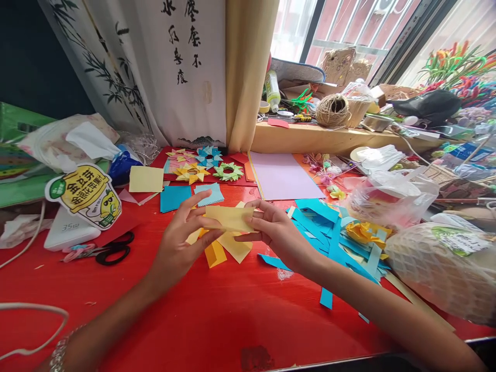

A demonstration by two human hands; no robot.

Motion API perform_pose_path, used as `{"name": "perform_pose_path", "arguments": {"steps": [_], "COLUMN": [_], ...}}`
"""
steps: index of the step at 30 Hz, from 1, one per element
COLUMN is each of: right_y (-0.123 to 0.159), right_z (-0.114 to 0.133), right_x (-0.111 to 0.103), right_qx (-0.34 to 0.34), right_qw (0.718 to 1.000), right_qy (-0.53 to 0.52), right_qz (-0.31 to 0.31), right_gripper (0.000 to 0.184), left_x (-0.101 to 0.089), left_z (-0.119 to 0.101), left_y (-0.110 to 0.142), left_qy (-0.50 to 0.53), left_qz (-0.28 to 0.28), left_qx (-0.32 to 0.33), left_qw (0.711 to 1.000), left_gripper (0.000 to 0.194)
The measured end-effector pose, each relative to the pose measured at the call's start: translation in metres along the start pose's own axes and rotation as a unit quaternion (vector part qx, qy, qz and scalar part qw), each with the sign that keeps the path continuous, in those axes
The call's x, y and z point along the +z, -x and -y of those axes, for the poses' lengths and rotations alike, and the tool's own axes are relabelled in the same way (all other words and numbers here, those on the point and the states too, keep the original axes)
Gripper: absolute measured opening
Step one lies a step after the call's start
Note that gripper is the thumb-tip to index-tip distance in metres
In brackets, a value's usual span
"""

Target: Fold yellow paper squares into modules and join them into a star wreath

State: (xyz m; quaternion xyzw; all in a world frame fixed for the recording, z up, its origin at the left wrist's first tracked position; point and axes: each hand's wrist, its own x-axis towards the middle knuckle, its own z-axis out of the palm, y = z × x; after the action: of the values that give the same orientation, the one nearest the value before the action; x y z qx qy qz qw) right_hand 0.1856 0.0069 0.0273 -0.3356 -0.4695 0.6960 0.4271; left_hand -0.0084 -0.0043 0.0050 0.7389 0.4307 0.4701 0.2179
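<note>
Both hands hold one pale yellow paper piece (229, 218) a little above the red table (217, 320). My left hand (182, 243) pinches its left end between thumb and fingers. My right hand (277, 232) pinches its right end. Under the hands lie more yellow and orange paper pieces (227, 250). Behind them sit blue paper squares (175, 198) and folded paper stars (228, 172) in yellow, blue and green.
Blue paper strips (333, 237) lie scattered at the right beside plastic bags (391, 199). Black scissors (114, 251) and a yellow-green label (87, 195) lie at the left. A lilac sheet (284, 178) lies at the back. The cluttered sill holds a twine ball (332, 110).
</note>
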Motion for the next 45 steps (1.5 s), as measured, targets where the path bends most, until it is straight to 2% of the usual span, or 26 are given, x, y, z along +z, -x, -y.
{"name": "perform_pose_path", "arguments": {"steps": [2,4,8,14,20,30,34,37,42,45], "right_y": [0.000,-0.001,-0.002,-0.003,-0.002,-0.001,-0.001,-0.002,-0.002,-0.003], "right_z": [0.000,0.000,-0.003,-0.010,-0.014,-0.016,-0.017,-0.018,-0.019,-0.018], "right_x": [0.002,0.004,0.006,0.003,0.002,0.003,0.001,0.000,0.002,0.001], "right_qx": [0.000,-0.003,-0.024,-0.056,-0.066,-0.066,-0.046,-0.017,-0.010,0.011], "right_qw": [1.000,0.999,0.997,0.994,0.993,0.990,0.987,0.984,0.993,0.992], "right_qy": [-0.004,0.005,0.058,0.096,0.100,0.122,0.155,0.177,0.120,0.121], "right_qz": [0.019,0.032,0.050,0.020,0.013,-0.025,-0.007,0.026,0.013,0.012], "right_gripper": [0.011,0.020,0.033,0.019,0.016,0.018,0.020,0.022,0.023,0.028], "left_x": [0.002,0.004,0.006,0.010,0.009,0.012,0.009,0.009,0.011,0.010], "left_z": [-0.003,-0.005,-0.008,-0.011,-0.010,-0.008,-0.010,-0.012,-0.010,-0.008], "left_y": [0.000,0.001,0.002,0.002,0.004,0.003,0.002,0.003,0.005,0.004], "left_qy": [0.072,0.113,0.163,0.184,0.185,0.178,0.072,0.015,0.085,0.087], "left_qz": [-0.020,-0.027,-0.046,-0.050,-0.035,-0.007,0.056,0.075,0.031,0.051], "left_qx": [-0.083,-0.140,-0.199,-0.206,-0.214,-0.227,-0.209,-0.191,-0.231,-0.244], "left_qw": [0.994,0.983,0.965,0.960,0.958,0.958,0.974,0.979,0.969,0.965], "left_gripper": [0.012,0.015,0.018,0.037,0.026,0.025,0.024,0.024,0.026,0.027]}}
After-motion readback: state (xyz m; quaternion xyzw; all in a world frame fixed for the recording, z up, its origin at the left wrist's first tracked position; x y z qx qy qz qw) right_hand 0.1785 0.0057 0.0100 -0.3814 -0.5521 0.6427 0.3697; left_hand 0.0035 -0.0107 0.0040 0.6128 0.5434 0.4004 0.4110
